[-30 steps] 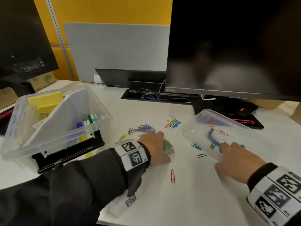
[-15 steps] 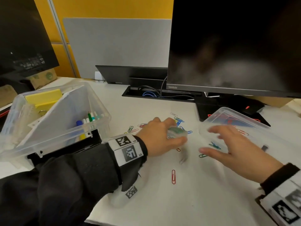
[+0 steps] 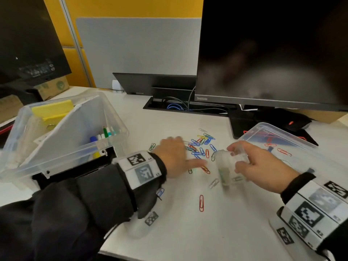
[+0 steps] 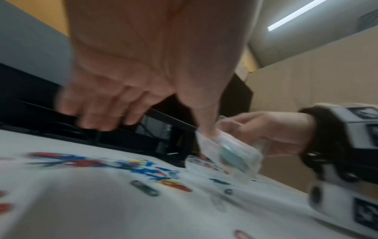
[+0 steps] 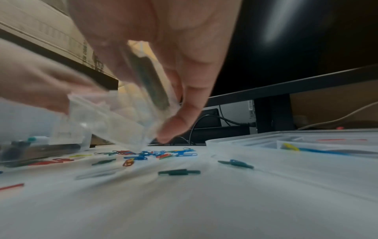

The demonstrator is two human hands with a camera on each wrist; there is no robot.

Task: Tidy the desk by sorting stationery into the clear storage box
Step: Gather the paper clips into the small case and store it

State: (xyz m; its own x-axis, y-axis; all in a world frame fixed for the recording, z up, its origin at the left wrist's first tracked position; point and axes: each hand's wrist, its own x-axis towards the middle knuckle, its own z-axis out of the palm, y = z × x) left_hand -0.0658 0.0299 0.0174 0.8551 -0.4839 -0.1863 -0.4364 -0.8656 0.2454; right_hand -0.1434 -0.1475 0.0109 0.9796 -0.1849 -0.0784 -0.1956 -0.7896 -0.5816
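Several coloured paper clips (image 3: 199, 147) lie scattered on the white desk, also seen in the right wrist view (image 5: 151, 153). My right hand (image 3: 259, 166) grips a small clear plastic case (image 3: 229, 166), tilted with one corner low over the clips (image 5: 114, 119). My left hand (image 3: 177, 153) hovers over the left part of the clip pile, fingers loosely curled and holding nothing, its thumb stretched toward the case (image 4: 235, 155). The clear storage box (image 3: 75, 155) stands at the left, with markers and yellow notes inside.
A shallow clear tray (image 3: 282, 129) with a few clips lies at the right. A monitor (image 3: 273, 53) and its stand (image 3: 243, 127) are behind the clips, with a cable slot (image 3: 178, 106). One red clip (image 3: 201, 203) lies alone near me.
The small clear case has passed from my left hand to my right. The right hand came in from the tray; the left let go and now hovers over the clips.
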